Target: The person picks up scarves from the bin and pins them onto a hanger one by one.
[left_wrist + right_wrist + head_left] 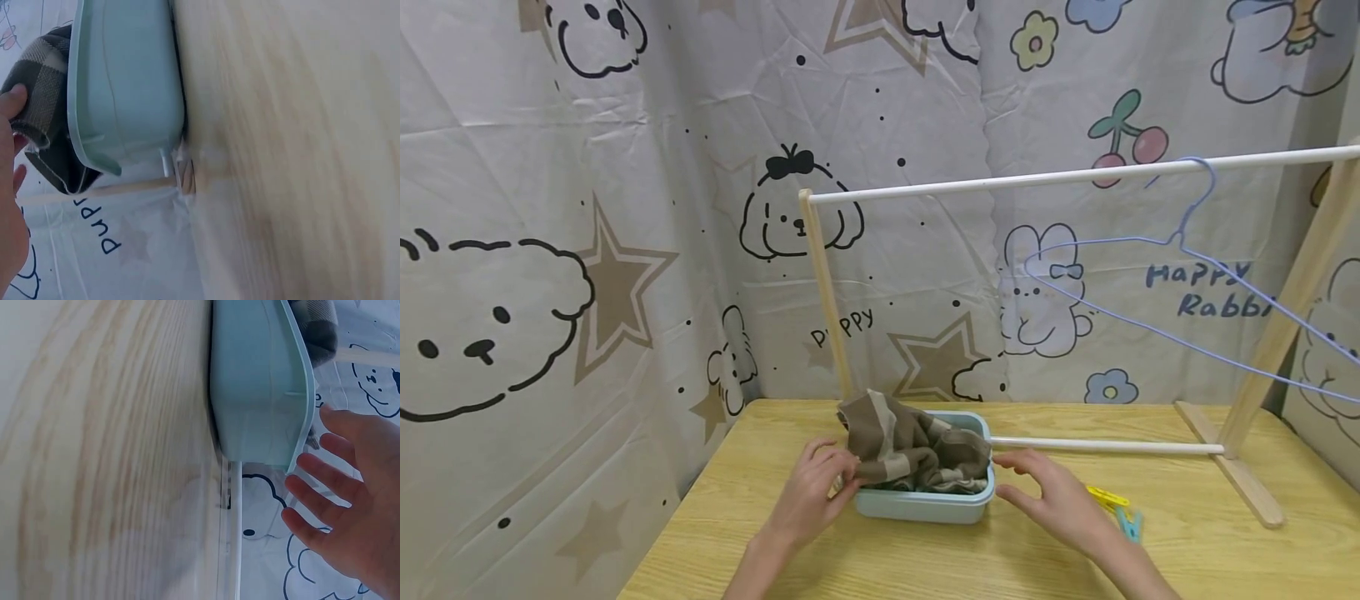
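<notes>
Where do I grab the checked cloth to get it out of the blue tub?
I'd probably pinch the checked cloth by its loose left end, coming from the left as the left hand does: that bit pokes out past the rim of the blue tub, while the rest lies bunched inside.

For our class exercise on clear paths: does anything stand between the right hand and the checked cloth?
Yes, the blue bin: its right rim stands between the right hand, outside it, and the checked cloth.
</notes>
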A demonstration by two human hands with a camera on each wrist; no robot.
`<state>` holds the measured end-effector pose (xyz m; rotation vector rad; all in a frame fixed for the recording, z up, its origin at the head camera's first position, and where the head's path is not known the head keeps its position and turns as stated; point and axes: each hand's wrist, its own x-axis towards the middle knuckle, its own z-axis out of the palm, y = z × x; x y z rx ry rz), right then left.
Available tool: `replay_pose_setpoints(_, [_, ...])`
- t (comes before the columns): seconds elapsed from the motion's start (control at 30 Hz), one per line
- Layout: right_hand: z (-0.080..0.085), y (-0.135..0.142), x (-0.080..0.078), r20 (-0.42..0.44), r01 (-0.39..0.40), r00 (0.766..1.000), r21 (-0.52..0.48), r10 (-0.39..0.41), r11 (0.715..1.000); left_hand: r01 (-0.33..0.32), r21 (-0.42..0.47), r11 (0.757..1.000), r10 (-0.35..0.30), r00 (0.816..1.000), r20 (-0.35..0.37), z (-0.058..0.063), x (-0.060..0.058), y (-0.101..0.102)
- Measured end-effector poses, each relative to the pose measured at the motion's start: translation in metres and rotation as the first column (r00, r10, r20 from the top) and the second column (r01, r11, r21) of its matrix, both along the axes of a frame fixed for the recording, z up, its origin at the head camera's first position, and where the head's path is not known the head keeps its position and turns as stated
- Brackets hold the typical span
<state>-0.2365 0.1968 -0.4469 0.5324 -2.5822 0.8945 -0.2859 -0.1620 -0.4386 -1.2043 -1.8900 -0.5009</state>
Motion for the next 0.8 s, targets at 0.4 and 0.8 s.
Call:
replay_pose_setpoints(0.4, [-0.002,-0.006,-0.001,0.071,0.001,0.997,-0.017,0.000,1.000,-0.031,-0.082,0.996,0.040,0.994,0.105,-0.001,-0.002,0.006])
replay_pose_setpoints(0.8, [-0.005,-0.008,-0.005,0.142,-0.010,0.990,-0.088,0.022,0.996,-0.065,-0.052,0.997,0.065,0.998,-0.004,0.000,-0.009,0.013])
